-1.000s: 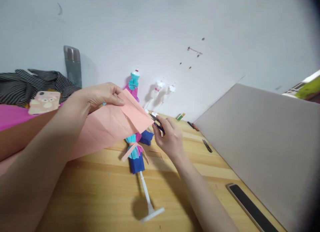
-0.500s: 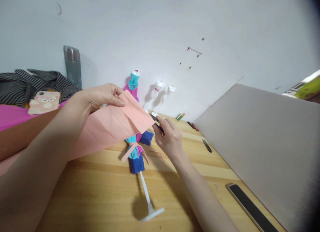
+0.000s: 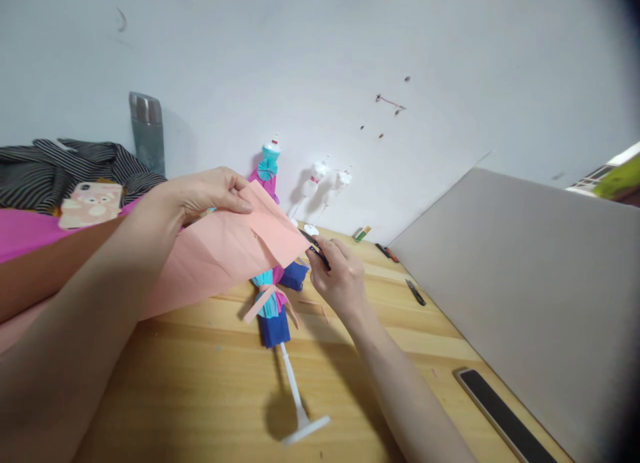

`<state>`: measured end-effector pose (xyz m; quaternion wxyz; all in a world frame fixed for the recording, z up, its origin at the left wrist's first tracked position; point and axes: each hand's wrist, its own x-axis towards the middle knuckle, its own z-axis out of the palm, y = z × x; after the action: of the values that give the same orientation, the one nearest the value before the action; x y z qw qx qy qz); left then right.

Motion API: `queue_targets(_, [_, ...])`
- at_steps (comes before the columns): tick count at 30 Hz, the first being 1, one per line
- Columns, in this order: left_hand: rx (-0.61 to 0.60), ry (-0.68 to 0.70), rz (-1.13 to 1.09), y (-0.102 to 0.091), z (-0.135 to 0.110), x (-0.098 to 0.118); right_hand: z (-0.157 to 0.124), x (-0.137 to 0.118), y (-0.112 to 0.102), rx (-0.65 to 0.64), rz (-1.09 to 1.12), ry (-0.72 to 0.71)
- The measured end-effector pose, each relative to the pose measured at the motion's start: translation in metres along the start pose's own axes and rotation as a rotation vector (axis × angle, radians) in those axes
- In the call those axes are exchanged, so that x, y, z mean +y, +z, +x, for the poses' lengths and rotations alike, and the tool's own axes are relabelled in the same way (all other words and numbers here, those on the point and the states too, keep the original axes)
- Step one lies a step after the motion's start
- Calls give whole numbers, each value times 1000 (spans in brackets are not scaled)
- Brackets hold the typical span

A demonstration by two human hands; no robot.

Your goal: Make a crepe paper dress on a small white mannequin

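My left hand (image 3: 215, 193) pinches a large sheet of peach-coloured crepe paper (image 3: 215, 253) near its folded top corner. The sheet trails down to the left, under my forearm. Dark-handled scissors (image 3: 319, 252) are in my right hand (image 3: 340, 273), its fingers closed around the handles. Their blades meet the right-hand edge of the folded paper. Below the paper stands a small figure on a white stand (image 3: 295, 390), dressed in turquoise, magenta and dark blue paper (image 3: 275, 326), with a peach strip tied around its middle. The folded paper hides its upper part.
Against the wall stand a figure in turquoise and magenta (image 3: 269, 168) and two white figures (image 3: 317, 173). A box cutter (image 3: 415, 292) and a dark flat device (image 3: 500, 410) lie at right. At left are a bottle (image 3: 147, 133), striped cloth (image 3: 30, 176) and a phone (image 3: 93, 205).
Both hands hold nearly the same pose on the paper and scissors. The whole view has shifted very slightly; nothing has been let go or picked up.
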<state>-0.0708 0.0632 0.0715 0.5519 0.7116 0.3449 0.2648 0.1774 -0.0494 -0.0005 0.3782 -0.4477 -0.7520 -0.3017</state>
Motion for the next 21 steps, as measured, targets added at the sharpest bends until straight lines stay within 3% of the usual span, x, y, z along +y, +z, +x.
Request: queue_targets(21, [-13, 5, 12, 1, 0, 0, 1, -2, 1, 59, -24, -32])
